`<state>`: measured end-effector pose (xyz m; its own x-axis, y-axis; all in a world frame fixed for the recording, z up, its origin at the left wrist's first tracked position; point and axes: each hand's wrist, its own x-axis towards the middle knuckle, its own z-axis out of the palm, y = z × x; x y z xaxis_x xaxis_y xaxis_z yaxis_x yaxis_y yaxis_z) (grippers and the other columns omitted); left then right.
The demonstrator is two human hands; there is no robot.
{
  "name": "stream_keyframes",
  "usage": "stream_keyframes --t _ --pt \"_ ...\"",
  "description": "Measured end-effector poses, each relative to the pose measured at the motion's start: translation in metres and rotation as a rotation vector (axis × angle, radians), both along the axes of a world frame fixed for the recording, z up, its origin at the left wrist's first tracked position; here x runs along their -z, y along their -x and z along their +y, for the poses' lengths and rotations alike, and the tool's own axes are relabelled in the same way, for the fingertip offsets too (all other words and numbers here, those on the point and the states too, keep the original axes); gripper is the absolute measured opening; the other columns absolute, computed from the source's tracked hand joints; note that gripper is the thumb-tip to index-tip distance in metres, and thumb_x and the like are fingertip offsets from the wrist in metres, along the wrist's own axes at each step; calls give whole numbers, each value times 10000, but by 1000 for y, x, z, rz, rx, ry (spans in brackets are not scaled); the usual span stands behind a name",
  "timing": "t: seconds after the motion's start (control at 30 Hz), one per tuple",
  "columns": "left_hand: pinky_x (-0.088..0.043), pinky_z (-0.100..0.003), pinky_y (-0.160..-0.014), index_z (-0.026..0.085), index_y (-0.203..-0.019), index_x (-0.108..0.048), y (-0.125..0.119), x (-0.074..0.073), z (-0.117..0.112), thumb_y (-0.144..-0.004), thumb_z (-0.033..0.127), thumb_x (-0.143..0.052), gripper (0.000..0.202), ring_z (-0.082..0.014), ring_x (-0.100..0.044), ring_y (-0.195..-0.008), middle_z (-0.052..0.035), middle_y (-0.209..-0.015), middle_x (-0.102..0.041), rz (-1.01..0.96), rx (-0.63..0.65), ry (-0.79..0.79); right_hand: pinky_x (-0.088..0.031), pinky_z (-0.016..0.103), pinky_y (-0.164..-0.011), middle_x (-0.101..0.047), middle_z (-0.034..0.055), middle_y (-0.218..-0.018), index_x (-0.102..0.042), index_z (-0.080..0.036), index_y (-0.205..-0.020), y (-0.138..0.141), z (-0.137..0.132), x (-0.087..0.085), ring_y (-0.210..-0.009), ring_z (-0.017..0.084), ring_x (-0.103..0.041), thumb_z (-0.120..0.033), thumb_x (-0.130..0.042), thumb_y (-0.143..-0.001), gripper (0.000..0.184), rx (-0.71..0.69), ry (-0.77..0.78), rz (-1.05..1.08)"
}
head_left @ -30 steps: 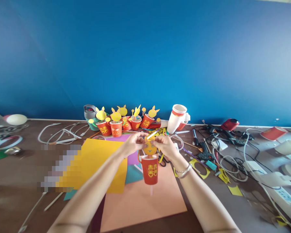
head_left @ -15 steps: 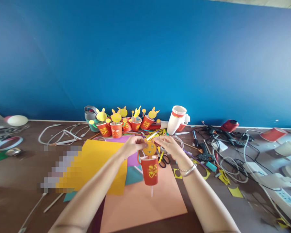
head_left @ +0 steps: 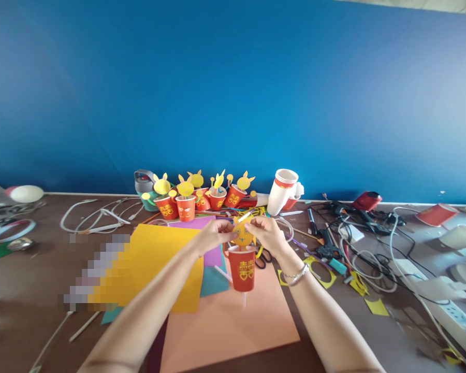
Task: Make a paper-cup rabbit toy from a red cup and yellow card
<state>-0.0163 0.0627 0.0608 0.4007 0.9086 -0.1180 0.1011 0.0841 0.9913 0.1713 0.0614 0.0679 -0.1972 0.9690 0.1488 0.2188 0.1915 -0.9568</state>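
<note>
A round yellow paper rabbit face (head_left: 243,234) stands on a white straw above a red paper cup (head_left: 242,269) printed with a gold double-happiness sign. The straw's lower end (head_left: 244,300) pokes out beneath the cup. My left hand (head_left: 215,237) pinches the face's left edge, and my right hand (head_left: 266,234) pinches its right edge. A short white stick (head_left: 247,214) shows above the face. My fingers hide part of the face, and its ears are not clearly visible.
Sheets of orange, yellow, purple and teal paper (head_left: 229,326) lie under my arms. Scissors (head_left: 264,261) sit just right of the cup. Several finished rabbit cups (head_left: 186,207) and a white cup stack (head_left: 279,191) stand by the blue wall. A glue gun (head_left: 326,243) and tangled cables lie to the right.
The red cup and yellow face have shifted slightly right, and the cup now hangs closer to upright. My hands stay on the face.
</note>
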Motion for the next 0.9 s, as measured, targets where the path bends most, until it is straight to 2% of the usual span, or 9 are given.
stream_keyframes --t 0.17,0.37,0.5,0.6,0.73,0.83,0.9 --pt "-439 -237 -562 135 -799 -659 0 3 1 -598 414 -790 367 -125 -579 -582 -18 -700 -661 2 0 -5 -291 234 -466 -453 -19 -540 -537 -166 -586 -2 1 2 -514 99 -379 -493 -649 -699 363 13 22 59" --pt "-406 -233 -513 147 -676 -602 -2 8 3 -569 439 -795 365 -121 -553 -520 3 -600 -615 -26 -37 33 -365 242 -502 -524 -8 -542 -630 -161 -611 -8 5 0 -542 127 -477 -542 -650 -727 399 -49 41 -31" --pt "-400 -236 -540 144 -673 -601 -2 5 4 -545 438 -802 378 -127 -557 -565 5 -621 -620 -23 -98 25 -464 275 -639 -660 27 -722 -712 -173 -814 -21 7 -6 -737 199 -610 -539 -613 -780 381 -158 52 -30" --pt "-416 -237 -599 140 -681 -614 0 0 4 -549 407 -803 352 -125 -562 -619 7 -653 -634 -8 -168 -18 -500 296 -656 -710 56 -849 -711 -174 -968 -35 11 -1 -803 232 -648 -481 -729 -695 411 -239 135 -107" --pt "-429 -246 -614 144 -683 -602 1 -3 3 -573 408 -779 336 -127 -568 -618 8 -659 -636 -35 -205 -17 -514 287 -609 -715 29 -766 -680 -194 -1054 -40 15 11 -691 206 -661 -372 -827 -590 519 -372 254 -98" --pt "-428 -245 -573 149 -696 -583 2 -4 3 -574 420 -772 351 -122 -571 -577 9 -653 -638 -89 -217 41 -517 275 -610 -706 16 -751 -661 -180 -1047 -32 16 16 -691 189 -663 -354 -827 -590 517 -426 347 8" --pt "-436 -250 -563 152 -714 -584 3 -4 4 -580 434 -767 362 -132 -589 -579 -3 -669 -657 -119 -228 59 -501 254 -587 -691 8 -706 -668 -165 -986 -25 16 17 -665 173 -656 -365 -813 -607 453 -407 371 28"
